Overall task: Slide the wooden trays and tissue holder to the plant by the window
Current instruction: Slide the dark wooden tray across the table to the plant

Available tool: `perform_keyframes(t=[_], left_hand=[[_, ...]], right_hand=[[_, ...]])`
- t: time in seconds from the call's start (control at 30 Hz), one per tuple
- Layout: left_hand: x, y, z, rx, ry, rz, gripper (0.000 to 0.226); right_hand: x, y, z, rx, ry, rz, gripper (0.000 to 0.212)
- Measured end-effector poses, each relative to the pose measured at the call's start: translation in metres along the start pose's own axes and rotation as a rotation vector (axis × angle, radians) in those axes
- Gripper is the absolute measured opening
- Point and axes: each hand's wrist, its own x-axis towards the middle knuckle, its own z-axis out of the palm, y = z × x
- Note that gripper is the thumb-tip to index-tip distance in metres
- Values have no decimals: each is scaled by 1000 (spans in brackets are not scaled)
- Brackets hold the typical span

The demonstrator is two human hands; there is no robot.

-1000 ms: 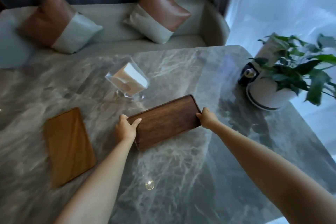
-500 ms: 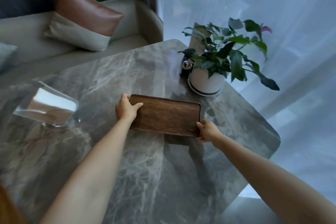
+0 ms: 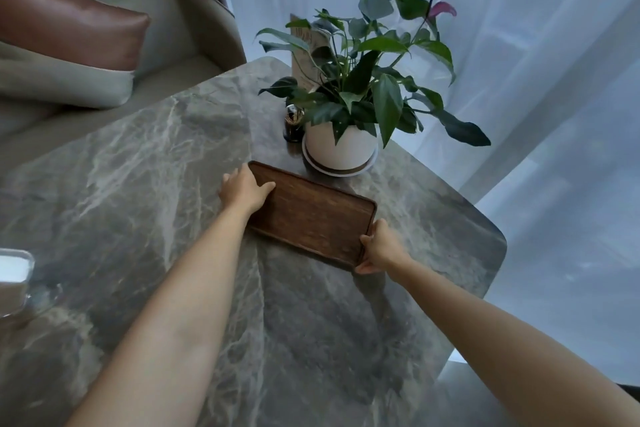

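Note:
A dark wooden tray (image 3: 311, 215) lies flat on the grey marble table (image 3: 145, 163), its far corner close to the saucer of the potted plant (image 3: 341, 146). My left hand (image 3: 244, 189) grips the tray's left short end, thumb on top. My right hand (image 3: 379, 248) holds the tray's near right corner. The plant has a white pot, green leaves and one purple flower, and stands at the table's corner by the curtained window. The clear tissue holder (image 3: 14, 274) shows only partly at the left edge. The lighter wooden tray is out of view.
A small dark bottle with a shiny cap (image 3: 293, 123) stands just left of the pot, and a card stands behind the leaves. A beige sofa (image 3: 180, 31) with a brown cushion (image 3: 69, 28) sits beyond the table. The table's rounded edge (image 3: 498, 246) lies right of the tray.
Both hands have slid the dark tray across the table to the right, up to the plant pot. The view has swung right, so the light tray left the frame and the tissue holder reached the left edge.

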Motion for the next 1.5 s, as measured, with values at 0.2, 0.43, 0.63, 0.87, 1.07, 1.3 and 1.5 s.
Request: perform_keyframes(t=[0.2, 0.43, 0.63, 0.87, 1.07, 1.3, 1.5], left_hand=[[23, 16, 9, 161, -4, 83, 88], [52, 19, 22, 240, -35, 153, 90], [64, 19, 32, 272, -24, 202, 89], [62, 16, 38, 276, 41, 281, 86], [50, 8, 33, 234, -31, 283, 75], [13, -24, 13, 260, 12, 285, 66], [-33, -67, -25, 332, 118, 272, 61]], right_hand=[[22, -6, 2, -29, -78, 77, 12], [34, -15, 9, -38, -70, 60, 5], [36, -22, 4, -51, -147, 151, 31], [30, -31, -3, -154, -179, 164, 31], [21, -28, -2, -312, -69, 60, 31], [-6, -43, 13, -571, 163, -250, 48], [-30, -69, 46, -812, 226, -459, 73]])
